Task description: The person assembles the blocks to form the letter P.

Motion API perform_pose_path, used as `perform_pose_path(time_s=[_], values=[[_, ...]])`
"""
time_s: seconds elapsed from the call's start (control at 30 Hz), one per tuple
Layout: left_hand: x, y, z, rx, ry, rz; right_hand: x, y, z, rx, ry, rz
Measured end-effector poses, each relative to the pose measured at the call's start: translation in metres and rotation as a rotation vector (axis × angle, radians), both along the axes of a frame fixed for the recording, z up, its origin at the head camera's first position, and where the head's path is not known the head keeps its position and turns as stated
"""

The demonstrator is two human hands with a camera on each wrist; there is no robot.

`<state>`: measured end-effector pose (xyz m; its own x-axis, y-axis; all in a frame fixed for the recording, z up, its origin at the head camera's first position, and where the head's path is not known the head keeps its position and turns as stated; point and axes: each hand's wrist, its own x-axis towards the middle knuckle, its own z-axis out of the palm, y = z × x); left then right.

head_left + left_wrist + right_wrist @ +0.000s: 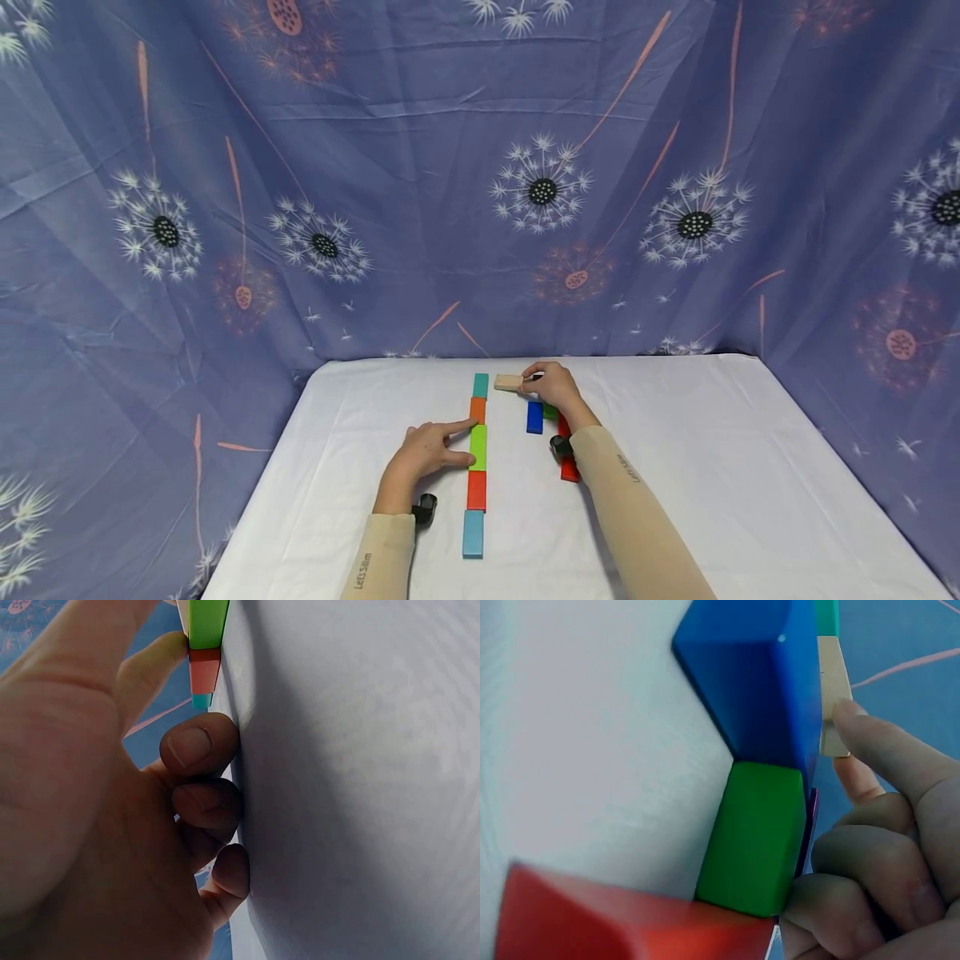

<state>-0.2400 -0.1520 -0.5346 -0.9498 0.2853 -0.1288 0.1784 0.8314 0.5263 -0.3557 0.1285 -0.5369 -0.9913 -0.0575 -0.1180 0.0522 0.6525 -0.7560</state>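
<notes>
A row of blocks runs away from me on the table: light blue [473, 534], red [477, 490], lime green [478, 450], orange [477, 410] and teal [481, 385]. My left hand [429, 454] lies beside it, index finger reaching the orange block and thumb at the lime green one; its other fingers bend loosely near the cloth in the left wrist view. At the far end, my right hand [553, 386] pinches a plain wooden block [832, 739] between thumb and index finger. Another plain wooden block [507, 382] lies against its left end, right of the teal block.
Under and beside the right forearm lie a blue block [535, 417], a dark green block [754, 836] and red blocks [570, 470]. A sliver of purple [810, 825] shows behind the green one. A patterned curtain [420, 208] stands behind the white-covered table [750, 500].
</notes>
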Motion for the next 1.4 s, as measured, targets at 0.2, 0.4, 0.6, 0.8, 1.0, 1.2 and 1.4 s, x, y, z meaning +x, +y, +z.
perform_pose_path(time_s=[0.2, 0.4, 0.6, 0.8, 1.0, 1.2, 1.4], values=[[0.001, 0.002, 0.001, 0.004, -0.015, 0.011, -0.002, -0.003, 0.000, 0.086, 0.022, 0.001], [0.001, 0.001, 0.000, 0.008, -0.021, 0.010, 0.000, -0.007, 0.002, 0.138, 0.020, 0.006], [0.001, 0.001, 0.000, -0.002, -0.006, -0.008, 0.000, -0.011, 0.002, 0.165, 0.009, -0.011], [0.000, 0.001, 0.000, -0.009, -0.001, -0.004, -0.001, -0.015, 0.001, 0.202, -0.004, -0.036], [0.001, 0.001, 0.000, -0.009, -0.010, -0.002, -0.001, -0.017, 0.001, 0.218, -0.012, -0.046], [0.001, 0.002, 0.000, -0.017, -0.006, -0.002, -0.002, -0.018, 0.000, 0.221, 0.006, -0.035], [0.001, 0.002, 0.001, -0.009, -0.006, -0.005, -0.003, -0.019, -0.001, 0.218, 0.015, -0.029]])
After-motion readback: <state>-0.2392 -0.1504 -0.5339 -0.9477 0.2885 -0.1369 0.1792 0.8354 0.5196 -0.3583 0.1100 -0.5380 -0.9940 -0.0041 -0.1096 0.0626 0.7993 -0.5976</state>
